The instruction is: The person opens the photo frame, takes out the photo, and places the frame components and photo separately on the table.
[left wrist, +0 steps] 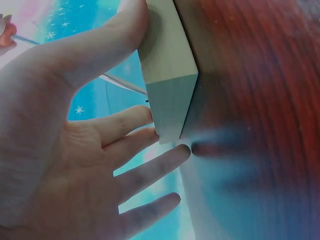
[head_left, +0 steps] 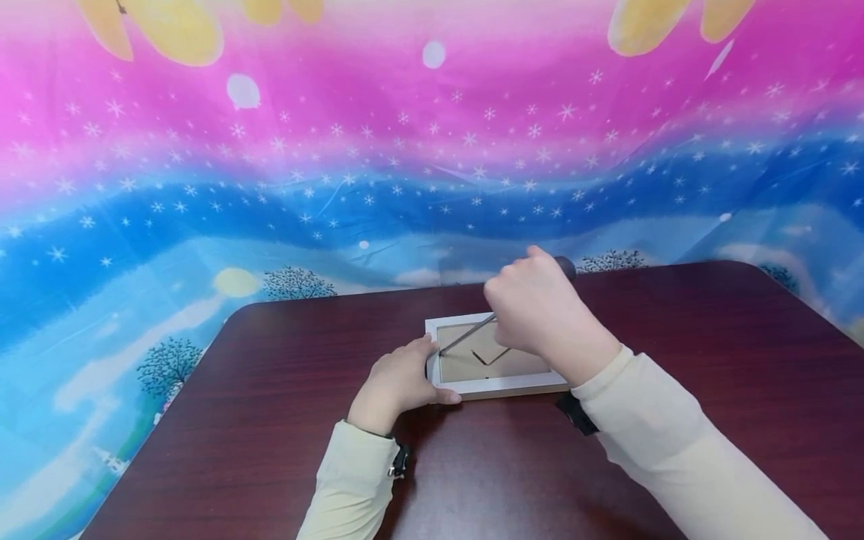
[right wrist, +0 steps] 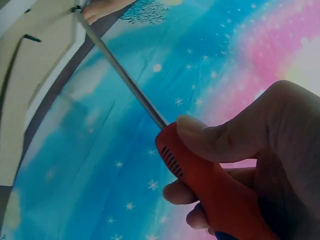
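A white-rimmed picture frame (head_left: 509, 387) lies with its beige panel (head_left: 520, 367) facing up. My left hand (head_left: 398, 379) holds its left end, thumb along the near side and fingertips at the end; the left wrist view shows some fingers spread straight beside the frame's corner (left wrist: 172, 95). My right hand (head_left: 536, 304) grips a screwdriver by its red and dark handle (right wrist: 215, 190), the thumb pressed along it. The slanting metal shaft (right wrist: 122, 75) reaches down to a small dark fastener at the panel's left edge. A thin, dark, bent rod (head_left: 499, 357) lies over the panel.
The frame is on a dark reddish-brown wooden table (head_left: 270, 450) with rounded far corners. Behind the table hangs a pink and blue cloth (head_left: 405, 150) printed with snowflakes and trees. A black strap (head_left: 400, 461) circles the left wrist, another (head_left: 577, 415) the right.
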`<action>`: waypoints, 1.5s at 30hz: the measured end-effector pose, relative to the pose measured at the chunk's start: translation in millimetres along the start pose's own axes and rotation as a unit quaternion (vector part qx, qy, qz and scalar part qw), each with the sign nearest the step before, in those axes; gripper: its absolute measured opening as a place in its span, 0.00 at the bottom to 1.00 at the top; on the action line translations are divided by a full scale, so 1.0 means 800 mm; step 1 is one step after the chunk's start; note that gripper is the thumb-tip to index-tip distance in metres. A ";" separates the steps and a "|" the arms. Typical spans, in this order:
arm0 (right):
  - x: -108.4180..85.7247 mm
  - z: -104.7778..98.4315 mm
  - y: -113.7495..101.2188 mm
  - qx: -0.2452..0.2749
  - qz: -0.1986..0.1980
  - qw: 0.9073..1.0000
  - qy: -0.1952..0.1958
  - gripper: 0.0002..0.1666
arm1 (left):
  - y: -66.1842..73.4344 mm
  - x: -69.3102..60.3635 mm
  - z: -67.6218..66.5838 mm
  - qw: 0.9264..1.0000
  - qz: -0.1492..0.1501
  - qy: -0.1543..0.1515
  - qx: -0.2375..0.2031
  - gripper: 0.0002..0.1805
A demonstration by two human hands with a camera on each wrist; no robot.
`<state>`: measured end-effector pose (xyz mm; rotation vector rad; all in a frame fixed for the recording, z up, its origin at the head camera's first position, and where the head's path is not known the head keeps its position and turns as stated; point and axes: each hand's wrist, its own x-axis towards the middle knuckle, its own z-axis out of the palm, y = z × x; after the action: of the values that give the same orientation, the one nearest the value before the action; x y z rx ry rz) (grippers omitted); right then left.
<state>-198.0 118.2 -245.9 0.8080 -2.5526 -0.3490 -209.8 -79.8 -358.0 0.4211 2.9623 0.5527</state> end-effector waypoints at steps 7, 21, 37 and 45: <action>-0.019 0.010 0.008 0.026 -0.003 0.999 0.037 0.26 | 0.000 -0.003 -0.002 1.000 0.002 0.006 0.004 0.48; -0.043 0.037 0.018 0.047 0.009 0.996 0.070 0.10 | -0.003 -0.004 0.000 1.000 0.005 0.006 0.005 0.48; -0.064 0.061 0.038 0.118 0.046 0.991 0.030 0.12 | -0.002 -0.003 -0.001 1.000 0.007 0.008 0.005 0.48; -0.069 0.063 0.045 0.158 0.068 0.985 -0.023 0.09 | 0.000 -0.002 -0.001 1.000 0.010 0.007 0.007 0.46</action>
<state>-199.1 184.6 -295.2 0.7333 -2.7290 0.0849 -208.6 -80.4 -357.3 0.4492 2.9799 0.5386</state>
